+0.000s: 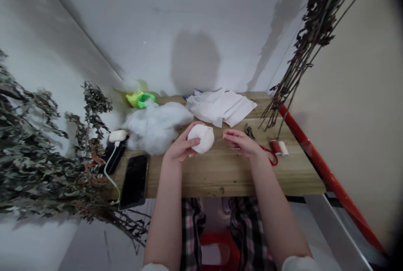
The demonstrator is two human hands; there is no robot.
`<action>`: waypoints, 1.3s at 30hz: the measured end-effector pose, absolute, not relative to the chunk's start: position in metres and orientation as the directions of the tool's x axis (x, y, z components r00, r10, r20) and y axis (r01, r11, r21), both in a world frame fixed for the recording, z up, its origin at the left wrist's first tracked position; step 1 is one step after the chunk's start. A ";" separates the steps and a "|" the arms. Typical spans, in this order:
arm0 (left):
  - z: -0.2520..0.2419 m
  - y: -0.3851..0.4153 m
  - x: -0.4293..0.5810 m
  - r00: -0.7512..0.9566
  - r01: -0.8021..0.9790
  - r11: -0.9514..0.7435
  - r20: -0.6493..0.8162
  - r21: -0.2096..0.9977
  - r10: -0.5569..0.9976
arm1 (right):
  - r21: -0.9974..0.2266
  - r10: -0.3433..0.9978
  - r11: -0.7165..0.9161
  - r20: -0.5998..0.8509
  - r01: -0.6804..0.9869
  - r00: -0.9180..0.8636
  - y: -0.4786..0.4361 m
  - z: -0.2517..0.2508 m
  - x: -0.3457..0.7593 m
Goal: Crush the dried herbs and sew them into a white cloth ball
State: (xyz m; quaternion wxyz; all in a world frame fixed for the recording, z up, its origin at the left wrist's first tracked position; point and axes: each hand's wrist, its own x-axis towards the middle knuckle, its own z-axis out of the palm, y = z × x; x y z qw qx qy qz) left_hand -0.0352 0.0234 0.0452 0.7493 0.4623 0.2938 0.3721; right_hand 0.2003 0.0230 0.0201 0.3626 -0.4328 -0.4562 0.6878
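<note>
L hand [181,145] w/ wht ball [203,139]

Thread spools [276,148] and loose stuffing [154,128] mark a sewing corner.

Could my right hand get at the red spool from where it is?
Probably yes: the red spool sits to the right of your right hand, with only a red loop handle in between. The fingers look pinched together, so they'd likely need to open first.
</note>
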 end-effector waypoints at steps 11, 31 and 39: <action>0.050 0.024 -0.028 0.548 0.024 0.194 -0.175 0.981 0.818 | -0.933 0.938 -0.084 -0.193 0.350 -0.289 0.021 0.027 0.206; 0.042 0.028 -0.021 0.548 0.367 0.096 -0.298 0.925 0.781 | -0.905 0.916 -0.108 -0.251 0.411 -0.312 0.018 0.028 0.220; 0.031 0.029 -0.013 0.495 0.349 0.096 -0.270 0.932 0.826 | -0.928 0.950 -0.074 -0.177 0.366 -0.258 0.012 0.043 0.200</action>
